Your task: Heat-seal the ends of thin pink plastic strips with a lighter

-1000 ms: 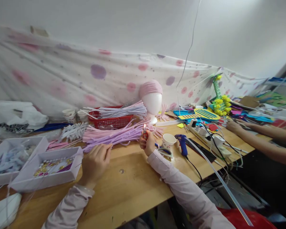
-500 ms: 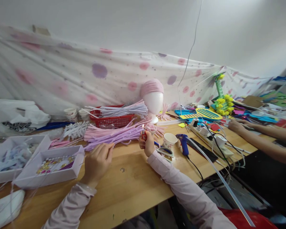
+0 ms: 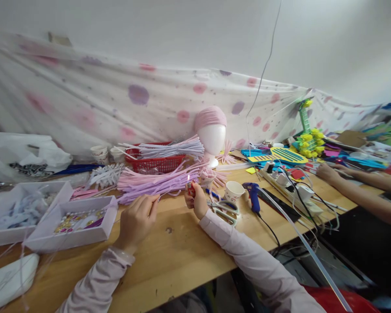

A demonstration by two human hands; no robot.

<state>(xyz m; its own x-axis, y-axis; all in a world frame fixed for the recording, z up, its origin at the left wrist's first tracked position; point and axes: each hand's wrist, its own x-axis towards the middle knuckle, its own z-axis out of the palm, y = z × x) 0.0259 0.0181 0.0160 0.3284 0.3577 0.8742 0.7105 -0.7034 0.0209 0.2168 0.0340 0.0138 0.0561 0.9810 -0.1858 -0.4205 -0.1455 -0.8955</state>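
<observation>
My right hand (image 3: pixel 198 201) is wrapped round a red lighter (image 3: pixel 191 190), held upright with a small flame (image 3: pixel 188 178) at its top. To its left, my left hand (image 3: pixel 137 221) is closed in a pinch, its fingertips turned toward the lighter. Whatever sits between those fingertips is too small to make out. Behind both hands lie bundles of pink and purple fuzzy stems (image 3: pixel 150 189). Scissors (image 3: pixel 227 211) rest on the table just right of my right wrist, in front of a paper cup (image 3: pixel 233 191).
A blue glue gun (image 3: pixel 253 196) and a power strip (image 3: pixel 288 191) with trailing cables lie at right. A red basket (image 3: pixel 156 164) and a foam head (image 3: pixel 214 138) stand behind. Boxes of beads (image 3: pixel 74 241) fill the left. A co-worker's hands (image 3: pixel 327 173) work at far right.
My right hand with the burning lighter has moved slightly left, closer to my left hand. More of the scissors shows now. The whole view has shifted a little.
</observation>
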